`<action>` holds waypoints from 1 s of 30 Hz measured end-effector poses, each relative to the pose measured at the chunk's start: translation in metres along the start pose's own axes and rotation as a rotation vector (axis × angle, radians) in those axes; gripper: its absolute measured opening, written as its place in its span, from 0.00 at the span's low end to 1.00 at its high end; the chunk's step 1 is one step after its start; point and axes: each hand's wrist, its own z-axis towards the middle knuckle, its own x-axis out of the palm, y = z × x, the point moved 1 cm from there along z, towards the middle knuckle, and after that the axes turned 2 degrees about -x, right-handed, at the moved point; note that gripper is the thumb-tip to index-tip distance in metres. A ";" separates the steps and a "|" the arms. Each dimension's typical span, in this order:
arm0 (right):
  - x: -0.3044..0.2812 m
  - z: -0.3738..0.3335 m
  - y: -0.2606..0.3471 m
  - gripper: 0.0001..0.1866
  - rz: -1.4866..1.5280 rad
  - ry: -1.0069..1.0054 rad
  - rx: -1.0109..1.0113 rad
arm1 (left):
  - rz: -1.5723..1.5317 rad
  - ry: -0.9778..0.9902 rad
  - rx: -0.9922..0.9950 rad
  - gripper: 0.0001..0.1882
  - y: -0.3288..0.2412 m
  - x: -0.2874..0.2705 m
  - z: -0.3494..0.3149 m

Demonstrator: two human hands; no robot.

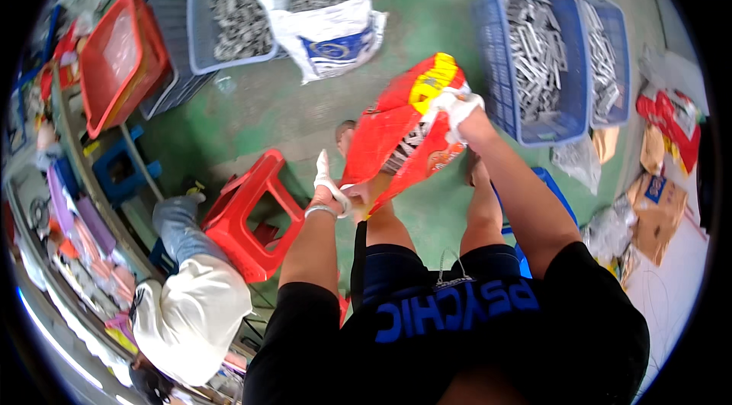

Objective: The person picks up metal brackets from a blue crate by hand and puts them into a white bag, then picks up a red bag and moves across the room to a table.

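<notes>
A red plastic woven sack [389,115] with a yellow patch hangs tilted in front of my legs, its mouth spread wide. Grey metal pieces [408,147] show inside it. My right hand [457,106], in a white glove, is closed on the sack's rim at the far right. At the near left edge, my white-gloved left hand [333,190] grips the sack, with one finger stretched away from it. The ends of its other fingers are partly hidden and blurred.
Blue crates [518,134] of metal parts stand at right. Another blue crate [197,16] and a filled white sack [328,39] stand at the far side. Left are a red stool [229,226], red bins [95,88] and a person in white [194,313] by a cluttered bench.
</notes>
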 end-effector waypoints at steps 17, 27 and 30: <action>0.022 -0.008 -0.013 0.11 -0.359 0.213 -0.333 | 0.444 -0.060 -0.015 0.09 0.051 0.021 0.071; -0.003 -0.049 -0.046 0.06 0.420 -0.052 -0.101 | 1.184 -0.222 0.391 0.17 0.056 -0.002 0.102; -0.046 -0.077 -0.016 0.06 1.025 -0.033 0.088 | 1.495 -0.465 0.365 0.23 0.095 0.009 0.113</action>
